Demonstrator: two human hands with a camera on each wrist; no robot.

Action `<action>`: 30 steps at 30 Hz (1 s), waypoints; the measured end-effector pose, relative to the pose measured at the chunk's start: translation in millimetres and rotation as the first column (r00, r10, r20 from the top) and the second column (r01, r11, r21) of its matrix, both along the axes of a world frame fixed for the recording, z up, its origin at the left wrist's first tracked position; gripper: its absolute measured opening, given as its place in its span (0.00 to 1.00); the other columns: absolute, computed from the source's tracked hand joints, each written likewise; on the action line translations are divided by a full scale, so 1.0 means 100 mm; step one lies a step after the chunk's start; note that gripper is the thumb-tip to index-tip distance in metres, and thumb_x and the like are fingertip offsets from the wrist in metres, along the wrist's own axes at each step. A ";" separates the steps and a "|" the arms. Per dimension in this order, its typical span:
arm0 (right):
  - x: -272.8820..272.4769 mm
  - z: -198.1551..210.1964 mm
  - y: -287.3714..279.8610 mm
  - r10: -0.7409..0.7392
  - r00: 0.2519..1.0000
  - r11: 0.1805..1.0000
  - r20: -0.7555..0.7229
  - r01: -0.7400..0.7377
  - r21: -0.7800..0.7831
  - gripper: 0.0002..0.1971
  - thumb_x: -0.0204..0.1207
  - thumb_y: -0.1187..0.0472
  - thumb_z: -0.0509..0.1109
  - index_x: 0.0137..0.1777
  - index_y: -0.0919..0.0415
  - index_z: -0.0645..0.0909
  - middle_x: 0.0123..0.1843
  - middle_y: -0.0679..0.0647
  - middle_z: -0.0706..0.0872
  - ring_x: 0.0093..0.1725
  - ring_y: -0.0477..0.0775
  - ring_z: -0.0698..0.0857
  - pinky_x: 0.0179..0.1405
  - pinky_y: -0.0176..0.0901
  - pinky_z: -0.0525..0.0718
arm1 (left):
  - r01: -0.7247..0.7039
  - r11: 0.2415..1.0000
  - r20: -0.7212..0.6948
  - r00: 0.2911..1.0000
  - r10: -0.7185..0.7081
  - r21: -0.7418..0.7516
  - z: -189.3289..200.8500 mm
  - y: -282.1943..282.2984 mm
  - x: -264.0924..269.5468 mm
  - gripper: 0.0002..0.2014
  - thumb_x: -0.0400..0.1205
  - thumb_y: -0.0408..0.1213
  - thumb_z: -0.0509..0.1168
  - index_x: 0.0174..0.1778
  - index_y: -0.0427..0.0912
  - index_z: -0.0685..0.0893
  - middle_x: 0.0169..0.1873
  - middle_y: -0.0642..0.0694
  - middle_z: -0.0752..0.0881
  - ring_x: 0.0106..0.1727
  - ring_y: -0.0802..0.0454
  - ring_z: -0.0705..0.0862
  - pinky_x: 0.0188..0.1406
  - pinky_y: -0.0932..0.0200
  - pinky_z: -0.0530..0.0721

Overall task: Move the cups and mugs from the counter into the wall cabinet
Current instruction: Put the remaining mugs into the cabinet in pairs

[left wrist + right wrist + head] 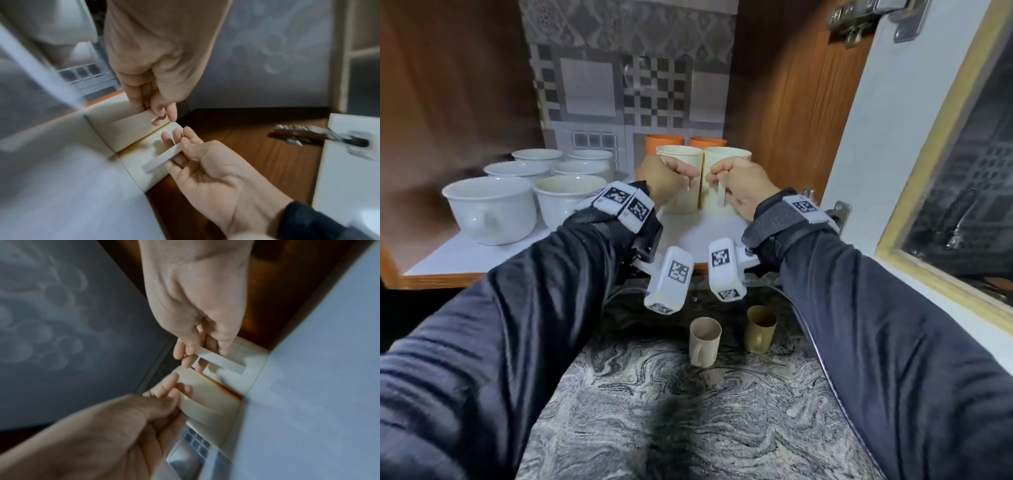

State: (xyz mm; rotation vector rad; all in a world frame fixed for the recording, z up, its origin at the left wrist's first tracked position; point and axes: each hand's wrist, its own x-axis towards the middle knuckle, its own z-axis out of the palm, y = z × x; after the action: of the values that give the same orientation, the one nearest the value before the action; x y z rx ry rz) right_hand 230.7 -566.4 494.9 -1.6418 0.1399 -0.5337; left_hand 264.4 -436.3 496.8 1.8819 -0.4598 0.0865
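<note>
Two cream mugs stand side by side on the white cabinet shelf [465, 255]. My left hand [671, 180] pinches the handle [131, 124] of the left cream mug [681, 204]. My right hand [738, 188] has its fingers curled through the handle [218, 360] of the right cream mug [710, 202]. The knuckles of the two hands nearly meet. Down on the marbled counter [688, 428] stand a beige mug [705, 341] and an olive mug [760, 329], both upright.
Two orange cups [664, 140] stand right behind the cream mugs. Several white handled bowls [489, 209] fill the shelf's left half. The open cabinet door [876, 137] and its hinge [840, 210] are close on the right. Bare shelf lies in front of the mugs.
</note>
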 end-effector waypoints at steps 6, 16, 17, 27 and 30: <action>0.03 0.10 -0.05 -0.126 0.984 0.929 -0.129 0.071 -0.363 0.16 0.78 0.74 0.59 0.39 0.57 0.83 0.38 0.51 0.79 0.38 0.50 0.78 0.32 0.31 0.79 | 0.043 0.989 -0.060 0.998 -0.035 0.140 0.18 -0.08 -0.09 0.18 0.84 0.24 0.56 0.69 0.37 0.78 0.67 0.46 0.81 0.67 0.49 0.80 0.63 0.64 0.74; -0.30 0.17 0.13 -0.383 0.906 0.485 -0.179 0.032 -0.874 0.29 0.78 0.63 0.60 0.80 0.58 0.61 0.79 0.62 0.68 0.76 0.63 0.71 0.72 0.49 0.73 | -0.122 0.813 0.153 0.987 0.041 0.570 0.14 -0.04 -0.30 0.20 0.84 0.37 0.59 0.72 0.35 0.74 0.70 0.37 0.77 0.71 0.39 0.76 0.63 0.53 0.74; -0.33 0.17 0.15 -0.405 0.894 0.445 -0.192 0.010 -0.896 0.29 0.78 0.63 0.60 0.80 0.59 0.60 0.79 0.63 0.67 0.74 0.64 0.72 0.70 0.51 0.75 | -0.146 0.780 0.177 0.983 0.046 0.609 0.13 -0.03 -0.33 0.21 0.85 0.39 0.58 0.73 0.35 0.72 0.71 0.37 0.77 0.71 0.39 0.75 0.63 0.52 0.74; -0.61 0.11 0.33 -0.423 0.904 0.207 -0.068 0.023 -0.978 0.24 0.78 0.56 0.64 0.72 0.64 0.69 0.73 0.63 0.73 0.69 0.65 0.76 0.64 0.55 0.78 | -0.352 0.575 0.467 0.882 -0.060 0.739 0.00 0.04 -0.62 0.23 0.84 0.42 0.58 0.72 0.35 0.69 0.69 0.35 0.75 0.68 0.37 0.76 0.63 0.45 0.77; -0.82 0.04 0.44 -0.378 0.925 0.175 0.031 0.104 -0.979 0.20 0.78 0.59 0.64 0.69 0.62 0.73 0.70 0.62 0.76 0.67 0.64 0.79 0.61 0.55 0.80 | -0.431 0.554 0.566 0.820 -0.090 0.713 -0.06 0.13 -0.86 0.19 0.84 0.42 0.57 0.68 0.35 0.72 0.64 0.35 0.78 0.64 0.37 0.79 0.57 0.46 0.79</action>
State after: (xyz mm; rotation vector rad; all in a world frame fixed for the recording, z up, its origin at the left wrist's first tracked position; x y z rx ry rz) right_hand 149.1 -522.6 499.0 -3.0415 0.2716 -0.7547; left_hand 178.8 -422.9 490.7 2.8687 -0.7896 0.6856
